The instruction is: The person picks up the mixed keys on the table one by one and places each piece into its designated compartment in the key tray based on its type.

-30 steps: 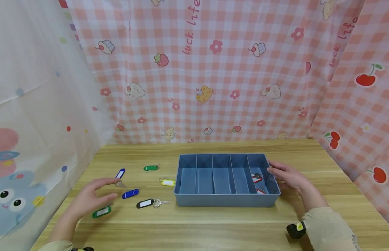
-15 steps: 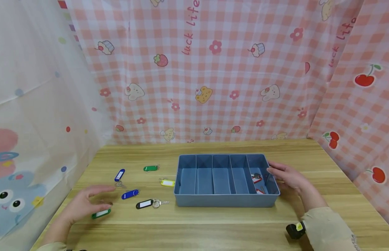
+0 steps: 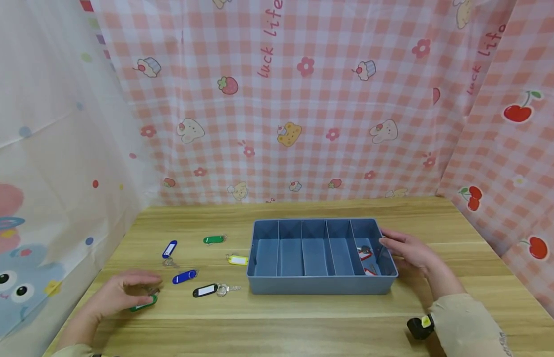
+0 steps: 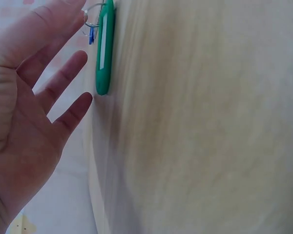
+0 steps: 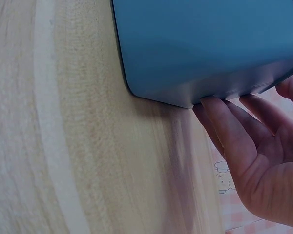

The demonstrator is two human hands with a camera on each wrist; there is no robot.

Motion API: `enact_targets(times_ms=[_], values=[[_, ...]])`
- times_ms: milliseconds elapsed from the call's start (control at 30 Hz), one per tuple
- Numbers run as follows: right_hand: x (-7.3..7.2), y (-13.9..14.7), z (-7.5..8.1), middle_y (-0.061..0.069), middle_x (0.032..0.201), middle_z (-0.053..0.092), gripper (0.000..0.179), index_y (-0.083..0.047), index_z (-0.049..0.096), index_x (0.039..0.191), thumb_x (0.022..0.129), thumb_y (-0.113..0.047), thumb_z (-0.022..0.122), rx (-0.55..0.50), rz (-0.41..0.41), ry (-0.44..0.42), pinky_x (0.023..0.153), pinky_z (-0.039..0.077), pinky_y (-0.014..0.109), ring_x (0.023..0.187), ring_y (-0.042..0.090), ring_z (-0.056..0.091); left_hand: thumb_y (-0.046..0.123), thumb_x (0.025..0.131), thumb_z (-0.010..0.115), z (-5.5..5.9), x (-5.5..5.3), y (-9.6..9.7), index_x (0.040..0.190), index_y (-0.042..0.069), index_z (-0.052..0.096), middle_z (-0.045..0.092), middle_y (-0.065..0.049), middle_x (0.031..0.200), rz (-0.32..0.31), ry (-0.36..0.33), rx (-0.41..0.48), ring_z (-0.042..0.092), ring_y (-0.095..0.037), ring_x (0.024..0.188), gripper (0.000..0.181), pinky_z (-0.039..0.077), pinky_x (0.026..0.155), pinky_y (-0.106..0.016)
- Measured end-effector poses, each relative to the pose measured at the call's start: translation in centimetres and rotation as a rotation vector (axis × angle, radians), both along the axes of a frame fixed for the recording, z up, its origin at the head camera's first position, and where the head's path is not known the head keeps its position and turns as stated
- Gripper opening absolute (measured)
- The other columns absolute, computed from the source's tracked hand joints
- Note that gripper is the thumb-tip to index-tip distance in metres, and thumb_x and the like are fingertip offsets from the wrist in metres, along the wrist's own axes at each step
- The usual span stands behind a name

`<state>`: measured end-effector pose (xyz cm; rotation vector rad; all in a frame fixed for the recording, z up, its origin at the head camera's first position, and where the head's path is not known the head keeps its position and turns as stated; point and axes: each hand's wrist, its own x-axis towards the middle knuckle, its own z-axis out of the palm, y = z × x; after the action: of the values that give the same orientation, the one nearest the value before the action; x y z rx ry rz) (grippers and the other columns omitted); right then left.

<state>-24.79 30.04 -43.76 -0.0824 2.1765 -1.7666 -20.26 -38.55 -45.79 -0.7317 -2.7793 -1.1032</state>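
Observation:
A green key tag (image 3: 144, 303) with a metal ring lies on the table at the left. My left hand (image 3: 118, 296) is over it, thumb at the tag and fingers stretched out above. In the left wrist view, the green tag (image 4: 104, 53) lies past my spread fingers. On the right stands a blue-grey divided box (image 3: 319, 284). My right hand (image 3: 412, 252) rests against the box's right end, thumb at the rim. The right wrist view has its fairly straight fingers (image 5: 229, 119) touching the outer wall.
Two blue key tags (image 3: 184, 276), a black tag with a key (image 3: 205, 290), another green tag (image 3: 214, 239) and a yellow tag (image 3: 238, 260) lie left of the box. Red tags (image 3: 365, 254) are in its rightmost compartment. Patterned cloths (image 3: 317, 104) surround the table.
My left hand has drawn back from the blue tag with the key and lowered to the nearer green tag. My right hand and the box have stayed in place.

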Motion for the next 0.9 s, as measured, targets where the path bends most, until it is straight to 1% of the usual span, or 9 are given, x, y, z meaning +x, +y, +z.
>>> enact_targets(times_ms=[100,300,500,600,700,900], values=[[0.0,0.0,0.1,0.036,0.151,0.026,0.067,0.004,0.016,0.154,0.105,-0.026,0.050,0.013,-0.005,-0.003,0.091,0.052,0.039,0.120,0.027,0.055,0.009,0.076,0.086,-0.2,0.0,0.0,0.108,0.011,0.077,0.072,0.003,0.112,-0.001,0.007,-0.009,0.055,0.006,0.106,0.033,0.038,0.087,-0.010],[0.0,-0.1,0.1,0.036,0.150,0.027,0.068,0.006,0.014,0.154,0.105,-0.025,0.050,-0.001,-0.005,-0.014,0.090,0.053,0.039,0.116,0.022,0.058,0.007,0.077,0.084,-0.6,-0.1,-0.2,0.105,0.012,0.078,0.072,0.008,0.109,0.002,0.010,0.002,0.054,0.007,0.104,0.029,0.038,0.086,-0.010],[0.0,0.0,0.1,0.036,0.150,0.027,0.068,0.005,0.014,0.154,0.105,-0.025,0.050,-0.014,-0.003,-0.019,0.090,0.053,0.039,0.115,0.021,0.059,0.003,0.075,0.084,-0.9,-0.4,-0.4,0.101,0.015,0.079,0.072,0.010,0.105,-0.015,0.055,0.010,0.056,0.006,0.102,0.029,0.038,0.086,-0.009],[-0.1,0.0,0.1,0.037,0.150,0.027,0.068,0.005,0.013,0.154,0.105,-0.024,0.050,-0.021,-0.001,-0.021,0.089,0.053,0.039,0.113,0.020,0.060,0.000,0.074,0.084,-1.2,-0.4,-0.4,0.098,0.016,0.080,0.073,0.009,0.104,-0.027,0.081,0.012,0.056,0.005,0.101,0.029,0.036,0.086,-0.009],[0.0,-0.1,0.1,0.037,0.149,0.028,0.068,0.005,0.013,0.154,0.105,-0.024,0.050,-0.021,0.000,-0.018,0.089,0.054,0.039,0.112,0.019,0.060,-0.001,0.073,0.084,-1.4,-0.5,-0.4,0.094,0.016,0.080,0.073,0.008,0.101,-0.031,0.092,0.019,0.057,0.004,0.100,0.028,0.036,0.085,-0.009],[0.0,0.0,0.1,0.037,0.149,0.028,0.067,0.006,0.014,0.154,0.105,-0.024,0.050,-0.013,0.003,-0.006,0.090,0.053,0.038,0.114,0.021,0.059,-0.002,0.073,0.083,-1.3,-0.5,-0.3,0.089,0.017,0.080,0.073,0.007,0.098,-0.030,0.093,0.023,0.058,0.003,0.096,0.026,0.037,0.084,-0.011]])
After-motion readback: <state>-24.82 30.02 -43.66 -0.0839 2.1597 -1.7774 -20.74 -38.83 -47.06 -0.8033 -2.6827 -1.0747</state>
